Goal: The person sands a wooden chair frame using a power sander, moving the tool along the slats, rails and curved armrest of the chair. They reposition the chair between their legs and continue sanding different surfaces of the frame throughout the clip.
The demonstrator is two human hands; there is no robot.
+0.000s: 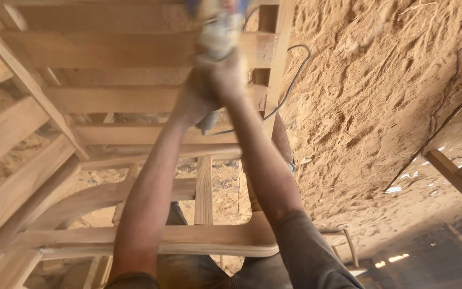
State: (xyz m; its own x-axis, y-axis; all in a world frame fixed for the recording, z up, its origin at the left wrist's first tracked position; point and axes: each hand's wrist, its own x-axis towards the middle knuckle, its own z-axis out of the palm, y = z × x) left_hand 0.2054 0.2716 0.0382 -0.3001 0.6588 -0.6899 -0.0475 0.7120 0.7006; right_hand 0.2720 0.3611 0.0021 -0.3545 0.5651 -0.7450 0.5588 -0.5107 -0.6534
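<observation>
Slatted wooden frame (108,96) at left and centre; power tool (219,32) on upper slat, both hands on it, left hand (191,101) beside right hand (225,75). Cable (290,80) trails right. Sawdust floor (380,96) right of frame.

Thick sawdust (380,91) covers the floor on the right, pale orange and rumpled. A bare wooden frame piece (458,179) juts in at the right edge. Lower right, the ground (429,262) lies in shadow, broken by small bright patches of light (397,258).
</observation>
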